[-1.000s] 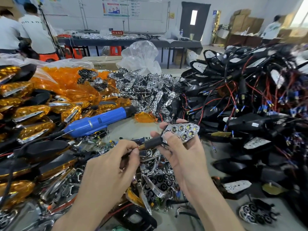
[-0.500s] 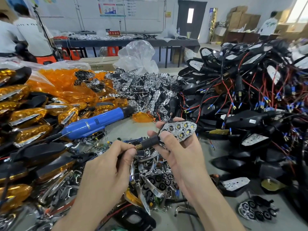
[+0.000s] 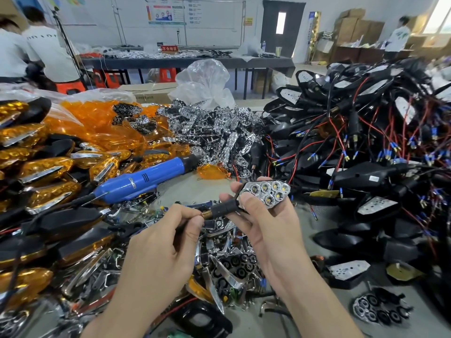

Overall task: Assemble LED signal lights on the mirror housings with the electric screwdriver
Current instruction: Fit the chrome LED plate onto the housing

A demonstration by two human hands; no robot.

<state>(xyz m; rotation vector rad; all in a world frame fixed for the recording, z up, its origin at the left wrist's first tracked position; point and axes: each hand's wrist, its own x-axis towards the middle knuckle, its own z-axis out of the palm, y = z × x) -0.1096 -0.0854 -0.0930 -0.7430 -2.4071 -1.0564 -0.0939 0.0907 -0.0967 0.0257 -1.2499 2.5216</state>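
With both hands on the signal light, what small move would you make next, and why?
Probably the left hand should let go of the brass stem end and reach for the blue screwdriver, which lies unheld to its left; the right hand grips the light, face up.

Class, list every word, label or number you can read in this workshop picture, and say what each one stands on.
"不合格区": red sign on the far table.
Wall posters: too blurred to read.
Label on the blue electric screwdriver: too small to read.
Yellow wall notice: blurred.
Print on the white shirt: blurred.
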